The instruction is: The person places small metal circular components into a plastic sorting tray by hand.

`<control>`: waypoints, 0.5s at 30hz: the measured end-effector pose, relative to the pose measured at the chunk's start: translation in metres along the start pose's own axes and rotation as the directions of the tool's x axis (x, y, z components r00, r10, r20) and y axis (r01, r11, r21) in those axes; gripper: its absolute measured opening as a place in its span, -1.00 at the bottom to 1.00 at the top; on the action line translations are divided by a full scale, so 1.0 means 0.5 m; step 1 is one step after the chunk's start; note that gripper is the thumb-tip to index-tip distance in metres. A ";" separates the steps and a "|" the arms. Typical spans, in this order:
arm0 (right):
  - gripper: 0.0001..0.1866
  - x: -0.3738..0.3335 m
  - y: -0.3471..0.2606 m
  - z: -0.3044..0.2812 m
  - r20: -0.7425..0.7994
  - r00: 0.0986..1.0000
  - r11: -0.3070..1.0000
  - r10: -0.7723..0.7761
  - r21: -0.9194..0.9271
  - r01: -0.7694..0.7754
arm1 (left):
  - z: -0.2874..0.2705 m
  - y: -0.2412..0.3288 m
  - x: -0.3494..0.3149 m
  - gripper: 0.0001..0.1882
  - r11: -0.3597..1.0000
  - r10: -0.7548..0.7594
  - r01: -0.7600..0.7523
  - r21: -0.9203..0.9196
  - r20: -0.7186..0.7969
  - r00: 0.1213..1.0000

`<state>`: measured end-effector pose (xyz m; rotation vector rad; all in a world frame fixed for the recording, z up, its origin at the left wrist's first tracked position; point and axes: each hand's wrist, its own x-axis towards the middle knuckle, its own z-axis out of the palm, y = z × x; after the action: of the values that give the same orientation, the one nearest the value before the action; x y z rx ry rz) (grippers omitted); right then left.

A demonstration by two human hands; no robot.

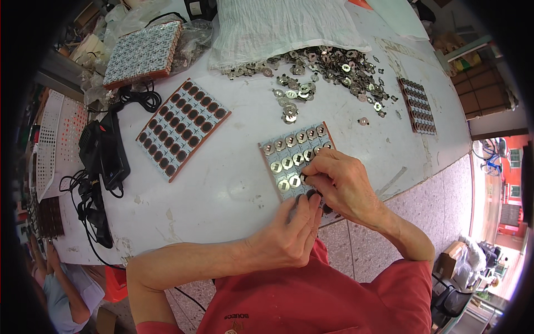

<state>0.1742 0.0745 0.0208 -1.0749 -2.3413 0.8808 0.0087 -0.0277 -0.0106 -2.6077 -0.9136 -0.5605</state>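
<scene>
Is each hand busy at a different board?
No, the left hand and the right hand are both at the same board, which has rows of shiny metal pieces on it.

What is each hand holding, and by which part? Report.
Right hand: cannot be told; its fingertips hide whether anything is pinched. Left hand: fingers over the lower part of the nearest panel, grip unclear.

Near part of board hidden by left grip, right grip; white sack cut off above.
</scene>
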 end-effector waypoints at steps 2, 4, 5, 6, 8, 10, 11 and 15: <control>-0.98 0.002 0.001 -0.001 0.011 1.000 1.000 0.004 0.000 -0.004 | 0.000 0.001 0.000 -0.58 1.000 -0.002 0.002 0.002 0.001 1.000; -0.99 0.003 0.004 0.000 0.019 1.000 1.000 -0.012 0.002 0.012 | 0.000 0.002 0.000 -0.58 1.000 -0.004 0.004 0.004 0.002 1.000; -0.99 0.006 0.004 -0.001 0.020 1.000 1.000 -0.012 0.003 0.012 | 0.000 0.003 0.001 -0.58 1.000 -0.007 0.007 0.001 0.007 1.000; -0.99 0.008 0.003 -0.002 0.029 1.000 1.000 -0.011 0.008 0.011 | 0.000 0.003 0.001 -0.58 1.000 -0.008 0.008 -0.003 0.010 1.000; -0.98 0.008 0.000 -0.001 0.037 0.999 1.000 -0.009 0.012 0.009 | 0.000 0.004 0.001 -0.58 1.000 -0.008 0.008 -0.003 0.006 1.000; -0.98 0.007 -0.003 0.002 0.013 1.000 0.999 -0.017 -0.050 0.017 | 0.001 0.003 0.000 -0.58 1.000 -0.012 0.012 0.001 0.005 1.000; -0.98 0.006 -0.003 0.003 0.014 1.000 0.999 -0.018 -0.049 0.018 | 0.000 0.001 0.000 -0.58 1.000 -0.003 0.003 0.008 0.012 1.000; -0.99 0.005 0.001 0.000 0.017 1.000 0.999 -0.018 -0.037 0.018 | -0.001 -0.001 0.002 -0.58 1.000 0.007 -0.007 0.001 0.020 1.000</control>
<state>0.1728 0.0769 0.0210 -1.0636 -2.3858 0.8455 0.0092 -0.0271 -0.0095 -2.6194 -0.9108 -0.5329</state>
